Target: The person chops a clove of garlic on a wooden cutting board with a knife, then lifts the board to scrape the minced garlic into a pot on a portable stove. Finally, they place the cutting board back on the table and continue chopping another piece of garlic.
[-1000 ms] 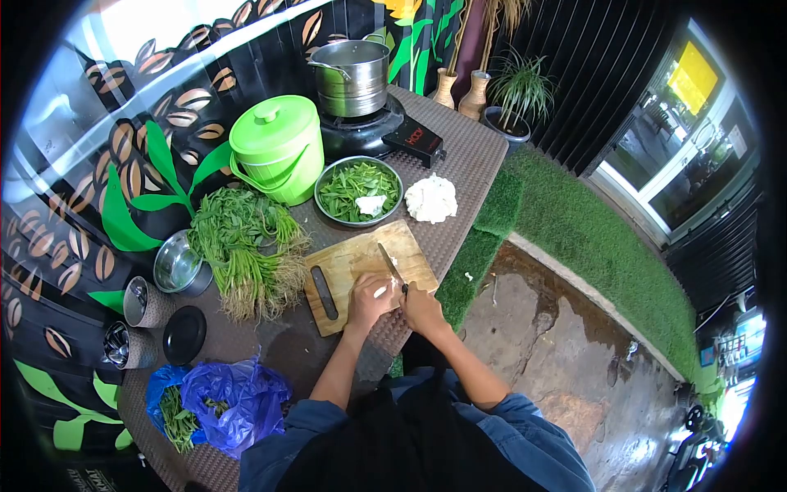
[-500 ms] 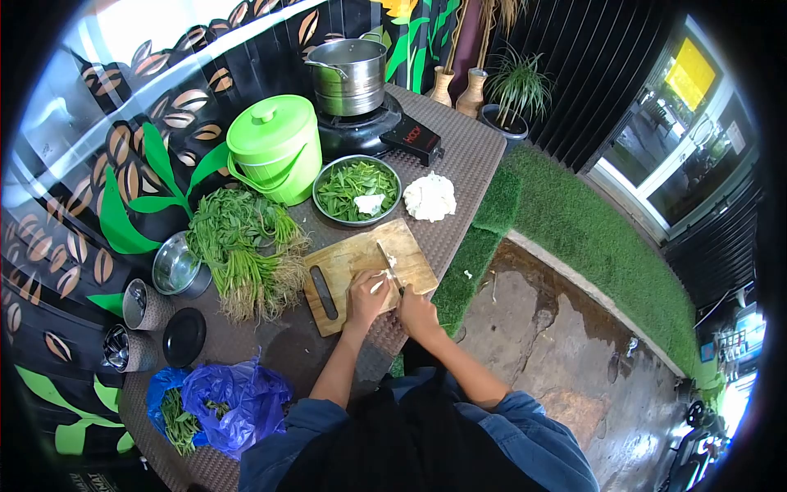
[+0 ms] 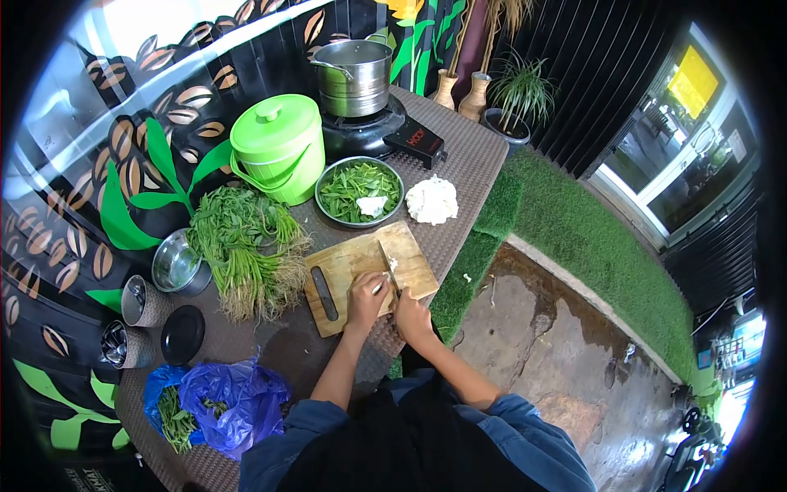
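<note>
Right hand (image 3: 413, 318) holds 1 knife (image 3: 387, 264) near the board's (image 3: 407, 241) right edge.

- We note a blue left sleeve (image 3: 307, 426) and blue right sleeve (image 3: 525, 422), both ending near the elbows.
- We record a black garment (image 3: 389, 455) in front.
- We find left hand (image 3: 366, 300) and right hand (image 3: 413, 319) bare.

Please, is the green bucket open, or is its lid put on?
The green bucket is closed: its lid, knob upward, covers the whole top, and no inside shows.
</note>
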Demonstrator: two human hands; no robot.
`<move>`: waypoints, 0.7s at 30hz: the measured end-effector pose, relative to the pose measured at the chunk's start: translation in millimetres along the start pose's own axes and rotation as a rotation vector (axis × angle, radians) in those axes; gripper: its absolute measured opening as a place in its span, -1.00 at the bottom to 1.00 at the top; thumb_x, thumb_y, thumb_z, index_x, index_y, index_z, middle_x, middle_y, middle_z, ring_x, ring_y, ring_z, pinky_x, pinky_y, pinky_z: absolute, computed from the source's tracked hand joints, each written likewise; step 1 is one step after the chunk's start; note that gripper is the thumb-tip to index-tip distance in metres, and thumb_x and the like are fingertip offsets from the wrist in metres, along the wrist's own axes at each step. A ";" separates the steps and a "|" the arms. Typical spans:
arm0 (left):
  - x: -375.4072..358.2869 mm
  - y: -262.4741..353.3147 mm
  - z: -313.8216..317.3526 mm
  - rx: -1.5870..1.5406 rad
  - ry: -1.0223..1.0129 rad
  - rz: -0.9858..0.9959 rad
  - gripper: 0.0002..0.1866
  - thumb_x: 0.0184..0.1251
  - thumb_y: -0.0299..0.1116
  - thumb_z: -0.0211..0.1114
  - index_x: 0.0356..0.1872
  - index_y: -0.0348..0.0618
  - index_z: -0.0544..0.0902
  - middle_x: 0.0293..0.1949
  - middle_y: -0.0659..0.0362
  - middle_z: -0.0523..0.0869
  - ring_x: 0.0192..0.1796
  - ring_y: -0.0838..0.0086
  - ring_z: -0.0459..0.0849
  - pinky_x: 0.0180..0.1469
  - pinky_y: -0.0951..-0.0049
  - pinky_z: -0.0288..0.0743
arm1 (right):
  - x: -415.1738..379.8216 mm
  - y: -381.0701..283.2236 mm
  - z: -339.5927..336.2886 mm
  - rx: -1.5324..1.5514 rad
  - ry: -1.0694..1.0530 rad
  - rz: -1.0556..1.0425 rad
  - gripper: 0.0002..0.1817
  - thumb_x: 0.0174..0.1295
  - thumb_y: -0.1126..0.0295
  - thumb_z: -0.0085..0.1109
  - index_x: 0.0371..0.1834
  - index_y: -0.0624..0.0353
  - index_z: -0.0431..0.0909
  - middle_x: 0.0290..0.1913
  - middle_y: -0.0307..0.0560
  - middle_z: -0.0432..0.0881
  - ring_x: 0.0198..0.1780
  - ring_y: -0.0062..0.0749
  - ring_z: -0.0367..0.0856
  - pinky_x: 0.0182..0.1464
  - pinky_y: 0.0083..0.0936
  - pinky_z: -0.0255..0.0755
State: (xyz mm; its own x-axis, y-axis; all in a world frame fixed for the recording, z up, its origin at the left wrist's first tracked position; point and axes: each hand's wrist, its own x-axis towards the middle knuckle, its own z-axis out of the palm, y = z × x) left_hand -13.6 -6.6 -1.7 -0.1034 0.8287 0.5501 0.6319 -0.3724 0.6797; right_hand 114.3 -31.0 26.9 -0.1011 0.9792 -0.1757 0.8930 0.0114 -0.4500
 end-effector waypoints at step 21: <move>-3.1 -7.5 -0.9 -0.053 0.016 -0.027 -0.87 0.04 -0.56 0.38 -0.33 -0.26 0.72 -0.27 0.02 0.74 -0.16 0.18 0.70 -0.08 0.31 0.57 | -2.5 -9.3 -0.8 0.035 -0.016 0.026 -0.61 0.36 0.17 -0.05 -0.06 0.36 0.33 -0.30 0.44 0.63 -0.18 0.30 0.65 -0.13 0.04 0.54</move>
State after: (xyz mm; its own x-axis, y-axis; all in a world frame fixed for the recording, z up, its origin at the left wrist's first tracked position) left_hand -18.7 -6.8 -8.0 -0.1322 0.8321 0.5387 0.5873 -0.3721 0.7188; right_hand 106.6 -33.3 32.2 -0.0853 0.9757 -0.2020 0.8794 -0.0216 -0.4756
